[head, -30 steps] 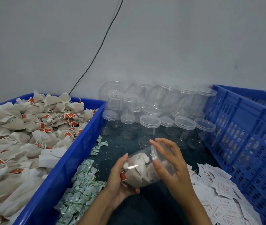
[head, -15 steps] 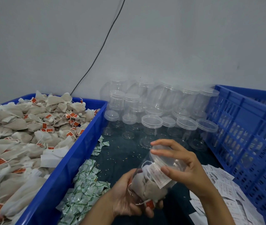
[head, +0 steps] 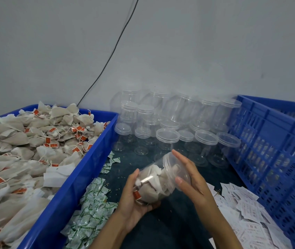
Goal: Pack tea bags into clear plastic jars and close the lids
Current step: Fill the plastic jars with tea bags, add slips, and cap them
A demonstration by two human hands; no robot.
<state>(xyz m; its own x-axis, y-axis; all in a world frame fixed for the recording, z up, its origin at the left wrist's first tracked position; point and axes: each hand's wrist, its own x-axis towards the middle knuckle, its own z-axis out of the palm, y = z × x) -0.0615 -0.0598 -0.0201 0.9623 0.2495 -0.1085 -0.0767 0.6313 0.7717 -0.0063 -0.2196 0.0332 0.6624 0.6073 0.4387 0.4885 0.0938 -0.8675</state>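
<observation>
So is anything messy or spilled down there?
Yes. Little tan bits lie scattered over the dark mat like spilled tea crumbs. Green-and-white packets sprawl loose beside the blue bin, and white paper slips lie in a messy heap.

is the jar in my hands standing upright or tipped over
Tipped. The jar lies slanted in the left hand, lidded end up-right against the right hand.
</observation>
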